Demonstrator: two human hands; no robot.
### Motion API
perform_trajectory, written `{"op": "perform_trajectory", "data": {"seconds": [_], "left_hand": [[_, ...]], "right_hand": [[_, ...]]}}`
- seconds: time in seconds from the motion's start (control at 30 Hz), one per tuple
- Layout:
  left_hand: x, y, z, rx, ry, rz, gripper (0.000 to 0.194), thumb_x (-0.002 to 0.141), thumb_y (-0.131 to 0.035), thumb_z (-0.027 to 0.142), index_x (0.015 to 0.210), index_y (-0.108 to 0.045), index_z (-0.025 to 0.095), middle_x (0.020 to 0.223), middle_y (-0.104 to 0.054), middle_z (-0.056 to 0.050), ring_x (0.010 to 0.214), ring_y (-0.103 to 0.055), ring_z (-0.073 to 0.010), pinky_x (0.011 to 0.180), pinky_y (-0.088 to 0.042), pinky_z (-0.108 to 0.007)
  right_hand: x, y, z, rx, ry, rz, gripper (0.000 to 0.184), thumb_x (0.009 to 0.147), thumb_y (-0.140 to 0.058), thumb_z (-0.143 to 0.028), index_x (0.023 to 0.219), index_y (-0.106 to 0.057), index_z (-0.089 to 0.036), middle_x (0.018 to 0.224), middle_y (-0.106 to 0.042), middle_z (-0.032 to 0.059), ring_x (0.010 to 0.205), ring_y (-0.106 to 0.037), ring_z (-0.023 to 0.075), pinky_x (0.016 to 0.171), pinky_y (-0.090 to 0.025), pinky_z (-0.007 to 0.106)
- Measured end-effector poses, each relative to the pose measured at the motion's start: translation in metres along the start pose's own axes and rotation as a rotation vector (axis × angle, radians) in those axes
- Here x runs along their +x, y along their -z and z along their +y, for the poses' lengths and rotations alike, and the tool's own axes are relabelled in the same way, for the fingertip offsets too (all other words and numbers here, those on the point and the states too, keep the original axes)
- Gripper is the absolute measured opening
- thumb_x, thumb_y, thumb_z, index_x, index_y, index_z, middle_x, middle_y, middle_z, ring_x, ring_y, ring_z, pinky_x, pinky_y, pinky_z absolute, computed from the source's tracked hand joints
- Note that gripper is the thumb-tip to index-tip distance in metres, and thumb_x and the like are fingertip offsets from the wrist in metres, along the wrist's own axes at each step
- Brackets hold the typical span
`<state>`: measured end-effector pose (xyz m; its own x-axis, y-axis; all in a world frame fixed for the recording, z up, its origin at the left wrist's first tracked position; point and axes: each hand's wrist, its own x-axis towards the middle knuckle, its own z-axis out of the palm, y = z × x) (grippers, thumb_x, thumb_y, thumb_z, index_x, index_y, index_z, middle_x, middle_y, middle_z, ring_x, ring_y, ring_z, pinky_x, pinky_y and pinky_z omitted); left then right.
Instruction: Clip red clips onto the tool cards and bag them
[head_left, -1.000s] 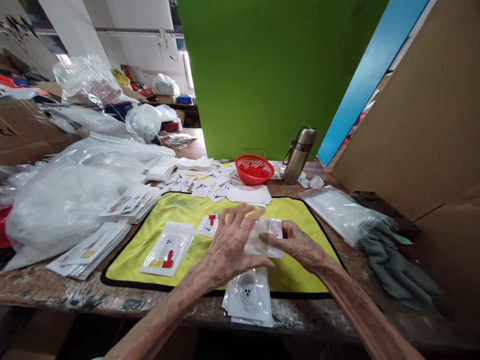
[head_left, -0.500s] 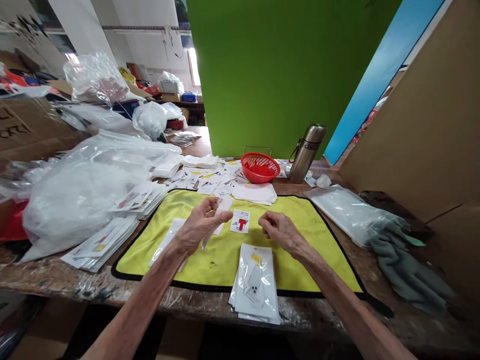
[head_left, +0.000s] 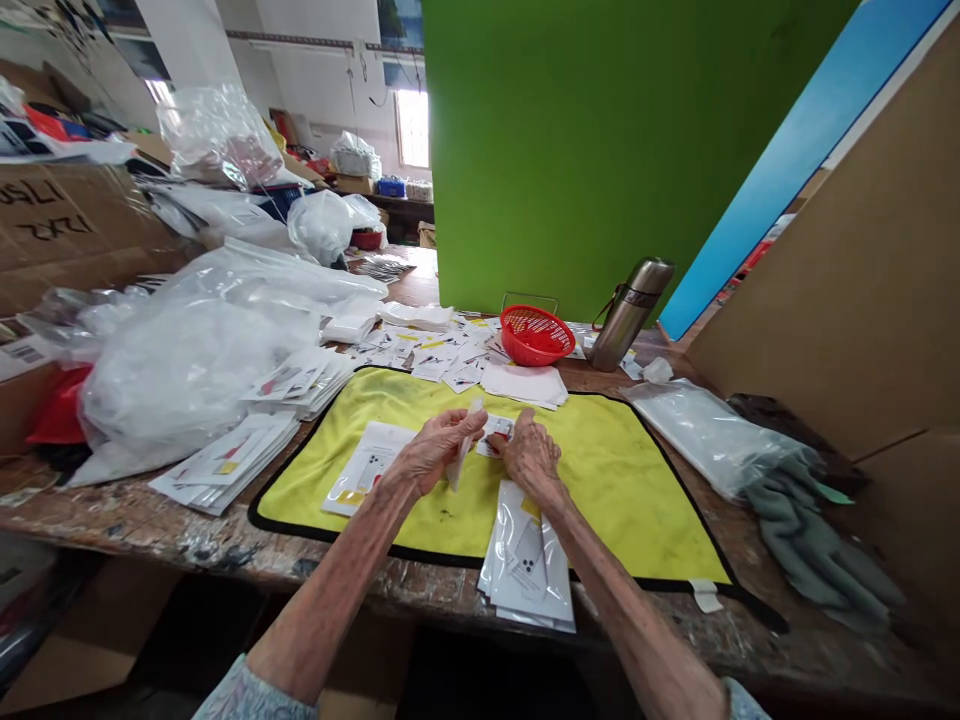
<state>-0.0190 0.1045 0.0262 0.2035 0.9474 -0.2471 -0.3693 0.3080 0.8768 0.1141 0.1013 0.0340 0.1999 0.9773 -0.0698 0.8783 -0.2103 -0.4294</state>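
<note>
My left hand [head_left: 435, 450] pinches a thin white packet [head_left: 460, 455], upright and seen nearly edge-on, above the yellow cloth [head_left: 600, 480]. Just to its right, the curled fingers of my right hand [head_left: 532, 455] are at a small printed card [head_left: 492, 430] with red on it, covering its right part. How firmly they grip the card is hidden. Left of my left wrist lies a flat white printed packet [head_left: 371, 455] on the cloth. Below my right hand, a stack of clear-bagged printed cards [head_left: 525, 560] overhangs the front table edge.
A red plastic basket [head_left: 537, 338] and a steel flask [head_left: 631, 315] stand behind the cloth, near scattered printed cards [head_left: 442, 352]. Stacked packets [head_left: 225, 460] and a large plastic bag [head_left: 195, 370] crowd the left. Plastic sleeves [head_left: 712, 435] and a grey-green cloth [head_left: 810, 540] lie right.
My right hand has moved left, from beside the small card onto it. My left hand still holds the white packet, now turned more edge-on. The camera view has shifted slightly.
</note>
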Motion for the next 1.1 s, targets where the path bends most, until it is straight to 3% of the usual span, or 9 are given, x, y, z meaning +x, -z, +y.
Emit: {"op": "perform_trajectory", "data": {"seconds": [0.17, 0.37, 0.47, 0.6, 0.77, 1.1], "left_hand": [[0.001, 0.002, -0.006, -0.067, -0.02, -0.024, 0.052, 0.046, -0.087, 0.043, 0.081, -0.06, 0.015, 0.071, -0.065, 0.002, 0.067, -0.061, -0.0095, 0.063, -0.044, -0.02], [-0.003, 0.0, -0.009, -0.09, -0.074, -0.003, 0.055, 0.046, -0.088, 0.035, 0.085, -0.054, 0.015, 0.074, -0.065, 0.001, 0.068, -0.061, -0.0098, 0.07, -0.045, -0.023], [-0.012, -0.002, -0.006, -0.012, -0.157, 0.022, 0.056, 0.049, -0.086, 0.033, 0.09, -0.052, 0.016, 0.078, -0.065, 0.001, 0.071, -0.06, -0.0109, 0.07, -0.043, -0.024], [-0.027, -0.007, -0.002, 0.26, -0.323, 0.012, 0.053, 0.056, -0.081, 0.033, 0.095, -0.05, 0.018, 0.084, -0.063, 0.0, 0.078, -0.059, -0.0146, 0.073, -0.044, -0.028], [-0.039, -0.017, 0.002, 0.581, -0.504, 0.008, 0.054, 0.055, -0.081, 0.032, 0.099, -0.052, 0.019, 0.099, -0.06, -0.004, 0.095, -0.055, -0.0198, 0.086, -0.042, -0.032], [-0.048, -0.027, 0.003, 0.775, -0.553, -0.148, 0.067, 0.052, -0.084, 0.035, 0.111, -0.055, 0.021, 0.113, -0.058, -0.008, 0.107, -0.052, -0.0284, 0.095, -0.039, -0.039]], "right_hand": [[0.006, -0.004, -0.002, 0.087, -0.075, 0.007, 0.033, 0.076, -0.059, -0.035, 0.102, -0.058, -0.015, 0.105, -0.065, 0.0173, 0.098, -0.062, 0.0325, 0.073, -0.045, 0.038], [0.008, -0.01, -0.007, 0.281, -0.045, 0.065, 0.015, 0.071, -0.055, -0.02, 0.085, -0.055, -0.018, 0.088, -0.065, 0.0123, 0.087, -0.062, 0.0292, 0.067, -0.043, 0.035], [0.006, 0.005, -0.001, 0.432, 0.03, 0.038, 0.007, 0.068, -0.053, -0.018, 0.073, -0.049, -0.021, 0.073, -0.061, 0.0051, 0.074, -0.06, 0.0222, 0.064, -0.043, 0.031], [-0.006, 0.05, 0.023, 0.625, 0.15, -0.016, 0.012, 0.068, -0.056, -0.027, 0.072, -0.047, -0.021, 0.071, -0.056, -0.0014, 0.067, -0.054, 0.0143, 0.063, -0.043, 0.026], [-0.024, 0.095, 0.041, 0.866, 0.371, -0.204, 0.028, 0.063, -0.069, -0.039, 0.078, -0.054, -0.02, 0.074, -0.056, -0.0029, 0.066, -0.048, 0.0116, 0.061, -0.038, 0.024], [-0.015, 0.114, 0.045, 0.526, 0.434, -0.576, 0.024, 0.069, -0.065, -0.039, 0.076, -0.056, -0.018, 0.063, -0.051, -0.0041, 0.056, -0.041, 0.01, 0.052, -0.03, 0.023]]}}
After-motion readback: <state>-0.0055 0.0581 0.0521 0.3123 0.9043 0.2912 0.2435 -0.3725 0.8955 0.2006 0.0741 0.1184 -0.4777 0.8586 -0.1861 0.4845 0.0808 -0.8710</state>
